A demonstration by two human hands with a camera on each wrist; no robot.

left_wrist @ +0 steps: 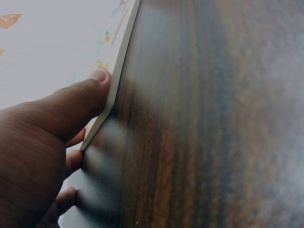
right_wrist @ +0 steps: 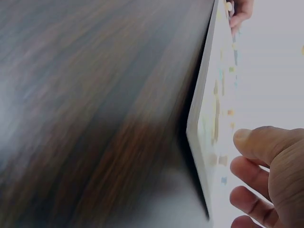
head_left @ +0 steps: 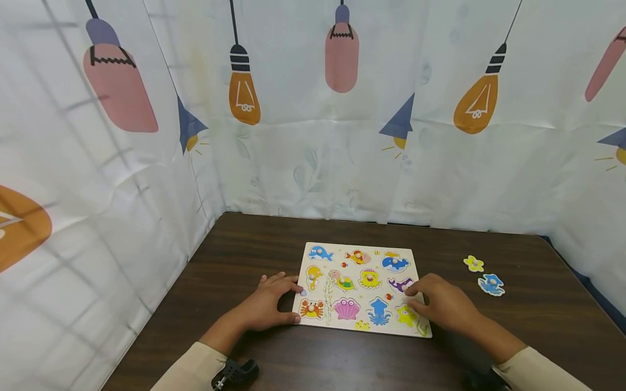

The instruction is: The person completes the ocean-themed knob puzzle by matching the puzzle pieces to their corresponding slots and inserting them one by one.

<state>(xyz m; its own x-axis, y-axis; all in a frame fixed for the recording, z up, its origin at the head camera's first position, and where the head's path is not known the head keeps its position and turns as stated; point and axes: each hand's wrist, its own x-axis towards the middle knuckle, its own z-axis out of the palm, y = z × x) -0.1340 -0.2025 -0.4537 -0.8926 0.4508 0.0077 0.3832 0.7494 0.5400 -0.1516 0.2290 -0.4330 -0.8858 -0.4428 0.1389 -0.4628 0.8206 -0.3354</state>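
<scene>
A wooden sea-animal peg puzzle board lies on the table. My left hand holds its near left corner, the thumb on the near edge and fingers along the left side. Over the board's right edge is my right hand, its index fingertip by a purple whale-like piece and its thumb above the yellow starfish. In the right wrist view, the thumb and fingers stand apart, nothing visible between them. Whether the index finger touches the purple piece's knob, I cannot tell.
On the dark wooden table, right of the board, lie a yellow flower piece and a blue sea-animal piece. White curtains printed with lamps stand behind the table and at its sides.
</scene>
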